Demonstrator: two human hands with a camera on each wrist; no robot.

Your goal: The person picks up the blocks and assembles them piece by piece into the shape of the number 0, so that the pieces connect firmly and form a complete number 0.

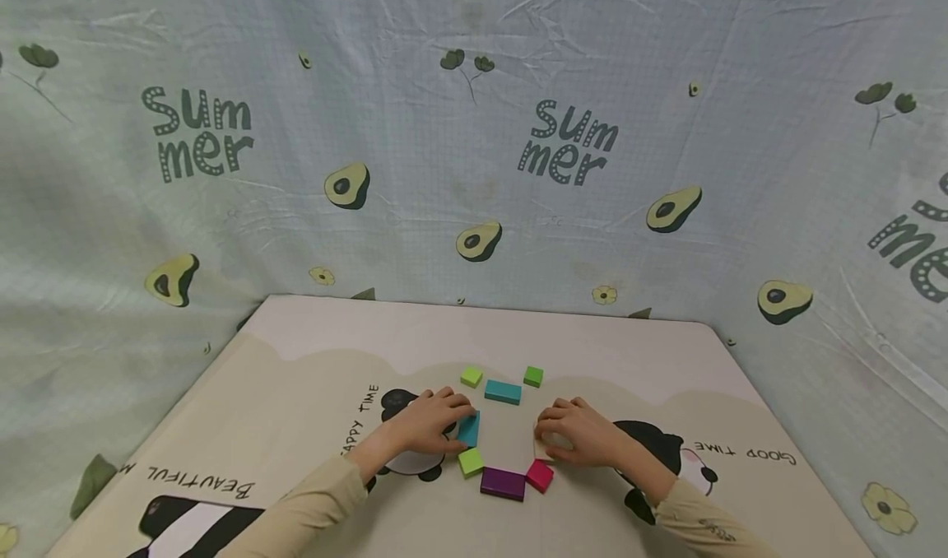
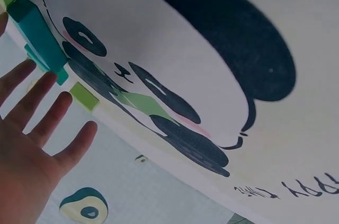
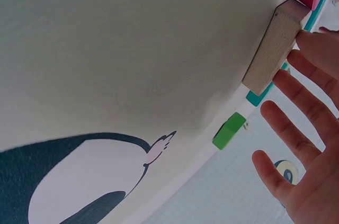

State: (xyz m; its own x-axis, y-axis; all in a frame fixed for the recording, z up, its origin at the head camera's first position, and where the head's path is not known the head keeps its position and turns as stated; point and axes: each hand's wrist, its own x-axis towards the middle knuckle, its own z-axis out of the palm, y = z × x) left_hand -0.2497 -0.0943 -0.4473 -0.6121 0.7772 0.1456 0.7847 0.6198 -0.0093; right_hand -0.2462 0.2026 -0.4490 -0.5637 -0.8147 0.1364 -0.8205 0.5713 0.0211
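Note:
My left hand (image 1: 429, 423) holds a teal block (image 1: 468, 430) lengthwise, fingertips at its far end and thumb at its near end. Across from it, my right hand (image 1: 581, 434) curves over a plain wooden block (image 3: 273, 46), thumb and fingertips along its inner edge. Between the hands, at the back, lies another teal block (image 1: 503, 391). Lime cubes (image 1: 471, 377) (image 1: 470, 462) lie beyond and in front of the left teal block. A green cube (image 1: 533, 376) sits at the back right. In front are a purple block (image 1: 503, 484) and a red cube (image 1: 540, 476).
The blocks form a loose ring on a beige table mat (image 1: 415, 340) printed with pandas and lettering. Behind the table's far edge hangs a pale curtain (image 1: 415, 130) with avocado prints. A large printed panda head (image 2: 143, 49) lies beside the left hand.

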